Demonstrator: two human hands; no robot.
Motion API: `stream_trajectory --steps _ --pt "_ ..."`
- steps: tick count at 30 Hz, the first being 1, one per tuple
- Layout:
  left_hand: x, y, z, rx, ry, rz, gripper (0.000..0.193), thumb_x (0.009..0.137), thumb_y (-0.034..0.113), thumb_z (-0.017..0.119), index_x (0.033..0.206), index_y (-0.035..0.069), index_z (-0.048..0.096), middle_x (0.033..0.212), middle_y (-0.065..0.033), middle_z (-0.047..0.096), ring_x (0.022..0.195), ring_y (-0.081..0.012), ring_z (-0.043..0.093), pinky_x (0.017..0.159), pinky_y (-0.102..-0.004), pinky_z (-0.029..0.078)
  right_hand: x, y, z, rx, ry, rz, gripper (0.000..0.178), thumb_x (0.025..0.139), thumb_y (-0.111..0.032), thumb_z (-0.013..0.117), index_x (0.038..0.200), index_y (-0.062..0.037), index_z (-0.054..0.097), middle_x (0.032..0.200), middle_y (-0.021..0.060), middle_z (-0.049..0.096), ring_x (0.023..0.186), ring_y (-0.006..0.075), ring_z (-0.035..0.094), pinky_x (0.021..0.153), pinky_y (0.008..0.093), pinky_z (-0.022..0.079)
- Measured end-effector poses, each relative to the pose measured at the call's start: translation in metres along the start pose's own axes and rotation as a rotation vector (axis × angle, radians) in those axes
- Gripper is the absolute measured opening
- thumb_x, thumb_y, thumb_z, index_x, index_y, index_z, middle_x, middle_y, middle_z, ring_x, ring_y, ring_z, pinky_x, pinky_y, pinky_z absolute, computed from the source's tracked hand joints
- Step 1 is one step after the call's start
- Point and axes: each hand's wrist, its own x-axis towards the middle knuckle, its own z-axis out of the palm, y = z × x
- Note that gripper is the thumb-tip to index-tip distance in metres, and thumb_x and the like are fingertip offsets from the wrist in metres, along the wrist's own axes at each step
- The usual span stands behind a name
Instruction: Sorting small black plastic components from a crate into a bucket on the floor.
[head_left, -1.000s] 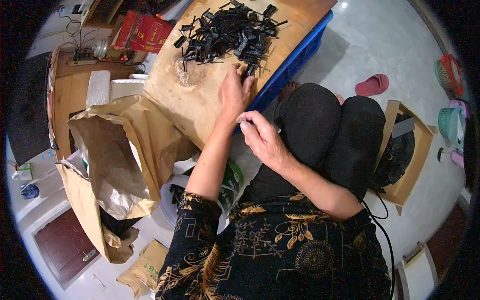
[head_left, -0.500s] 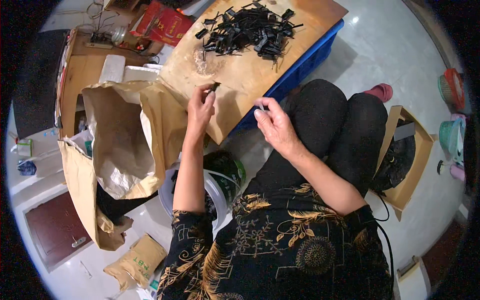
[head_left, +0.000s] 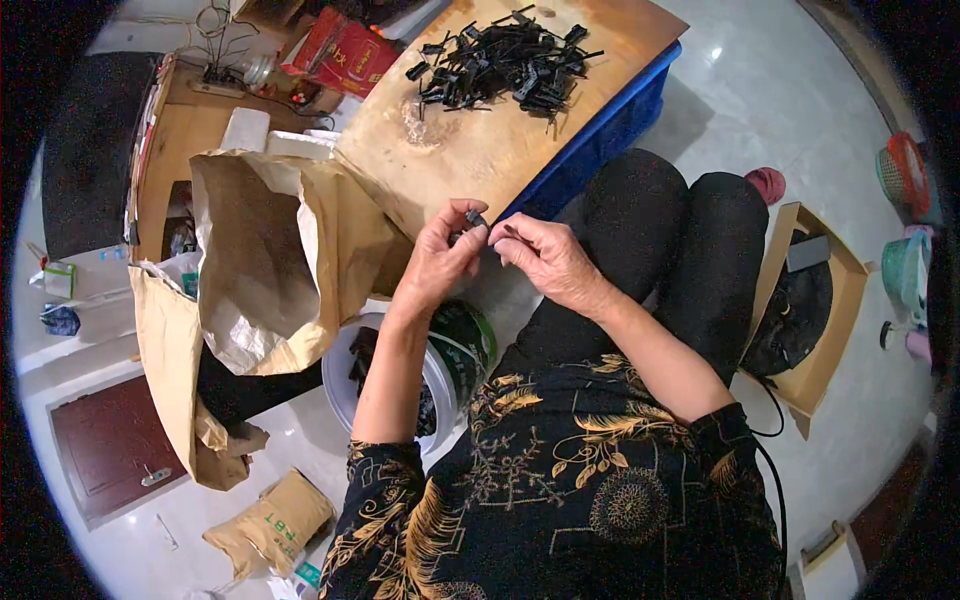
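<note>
A small black plastic part (head_left: 476, 217) is pinched between the thumb and fingers of my left hand (head_left: 437, 258). My right hand (head_left: 553, 264) is closed right beside it, with thumb and forefinger pressed together at the part. A dark sliver shows at its fingertips, too small to name. Both hands are raised near the close edge of a wooden board (head_left: 450, 165). Farther off on that board lies a tangled pile of similar black plastic parts (head_left: 545, 80).
Under the board stands a blue crate (head_left: 600, 145). An open brown paper sack (head_left: 345, 235) is at the left, and a bucket (head_left: 465, 350) with dark pieces stands below my left forearm. To the right, a cardboard box (head_left: 850, 310) holds a black coiled item. A red box (head_left: 345, 55) sits far left.
My left hand has come nearer and to the right, carrying the black part off the board to my right hand. The right hand has shifted slightly, and the two now meet.
</note>
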Motion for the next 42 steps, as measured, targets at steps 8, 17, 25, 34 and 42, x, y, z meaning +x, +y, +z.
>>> stream_trajectory --steps 8,17,25,34,42 --pt "-0.01 0.007 0.023 0.226 -0.038 0.11 0.051 0.077 0.008 0.065 0.122 0.004 0.042 0.079 -0.0012 0.05 0.068 -0.0085 0.049 0.058 -0.0221 0.043 0.001 0.014 -0.001 0.215 0.083 0.154 0.007 0.087 -0.009 0.054 0.087 -0.0031 0.05 0.071 -0.0041 0.047 0.06 0.0019 0.043 0.053 0.0175 0.037" --pt "-0.004 0.0 0.027 0.458 0.062 0.31 0.042 0.079 0.005 0.061 0.118 0.004 0.046 0.081 -0.0019 0.053 0.072 -0.0092 0.05 0.065 -0.0229 0.043 0.009 0.027 0.0 0.235 0.1 0.18 0.011 0.09 -0.014 0.051 0.086 -0.005 0.048 0.066 -0.0058 0.04 0.055 0.0013 0.037 0.048 0.0169 0.031" --pt "0.001 0.003 0.023 0.03 0.04 -0.009 0.042 0.082 0.006 0.057 0.121 0.009 0.043 0.078 -0.0021 0.05 0.062 -0.0082 0.053 0.048 -0.018 0.037 0.01 0.026 -0.002 0.176 0.056 0.292 0.025 0.095 -0.026 0.039 0.089 -0.0048 0.049 0.061 -0.0041 0.04 0.054 0.0033 0.037 0.048 0.0195 0.033" --pt "0.009 -0.006 0.013 0.062 -0.017 0.066 0.029 0.083 0.007 0.057 0.108 0.008 0.042 0.08 -0.0016 0.048 0.062 -0.0063 0.047 0.051 -0.0183 0.038 0.014 0.025 0.004 -0.138 0.054 0.18 0.018 0.093 -0.019 0.044 0.087 -0.003 0.049 0.058 0.0003 0.044 0.053 0.0077 0.043 0.049 0.0252 0.038" --pt "0.014 -0.006 0.018 0.426 0.085 0.32 0.029 0.078 0.0 0.056 0.104 0.004 0.043 0.081 -0.0079 0.052 0.068 -0.0167 0.05 0.061 -0.0271 0.043 0.019 0.022 0.005 -0.233 0.087 0.112 0.013 0.09 -0.012 0.046 0.085 -0.0004 0.045 0.06 0.0114 0.045 0.053 0.0173 0.047 0.051 0.0324 0.039"
